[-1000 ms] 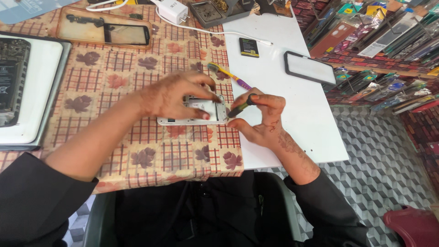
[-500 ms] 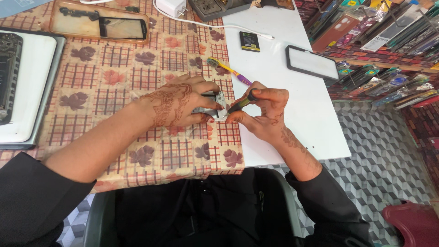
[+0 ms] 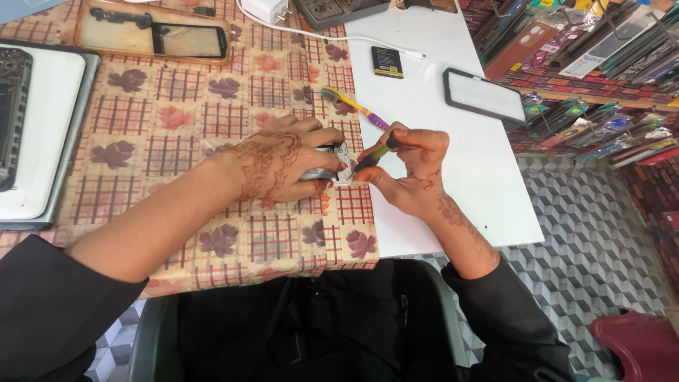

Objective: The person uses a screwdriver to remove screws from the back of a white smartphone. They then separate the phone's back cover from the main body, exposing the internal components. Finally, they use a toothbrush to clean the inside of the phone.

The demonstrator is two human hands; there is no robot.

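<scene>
Landmark for all positions: the white table (image 3: 453,184), whose left part carries a checked, leaf-patterned cloth (image 3: 177,141).

Left hand (image 3: 279,166): lies on the cloth near its right edge, fingers curled over and grasping a small silver-white phone (image 3: 332,170). The phone rests flat on the cloth, just left of the bare white surface, and is mostly covered by the hand.

Right hand (image 3: 414,170): over the bare white surface just right of the cloth edge. Fingers pinched around a slim dark-handled tool (image 3: 375,154), whose tip meets the right end of the phone.

Other items:
- Toothbrush (image 3: 353,107), yellow and purple, lying across the cloth edge just beyond the hands.
- Small black rectangular battery (image 3: 387,61) with a yellow label, on the white surface towards the far edge.
- Dark-framed rectangular phone screen (image 3: 484,95), on the white surface at the far right.
- White charger (image 3: 267,8) with a white cable, at the far edge.
- Clear tray holding a black-framed screen (image 3: 187,39), on the cloth at the far left.
- White board in a grey frame (image 3: 42,134), at the left edge of the cloth.
- Hanging packets (image 3: 587,56), flat, long and many-coloured, in rows on a rack beyond the right edge of the table; print too small to tell.
</scene>
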